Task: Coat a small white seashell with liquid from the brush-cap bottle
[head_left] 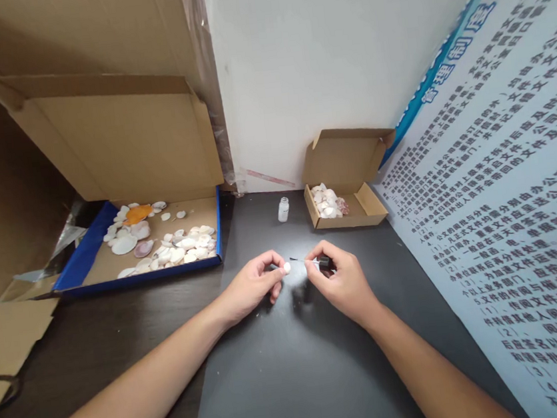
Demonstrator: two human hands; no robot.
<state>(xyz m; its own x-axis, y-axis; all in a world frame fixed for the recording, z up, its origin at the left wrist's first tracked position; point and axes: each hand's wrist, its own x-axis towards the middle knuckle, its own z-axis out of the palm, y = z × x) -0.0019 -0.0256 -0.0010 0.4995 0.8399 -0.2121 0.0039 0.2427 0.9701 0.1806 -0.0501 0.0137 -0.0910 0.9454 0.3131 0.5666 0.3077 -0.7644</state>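
Between thumb and fingers, my left hand pinches a small white seashell above the dark tabletop. My right hand grips the black cap of a small brush, whose thin stem points left. The dark brush tip is close to the shell, with a small gap between them. Behind both hands an uncapped little glass bottle stands upright, with something whitish inside.
On the left lies an open blue-edged cardboard box holding many shells. A smaller open cardboard box with shells stands at the back right. A white panel and a printed board bound the table.
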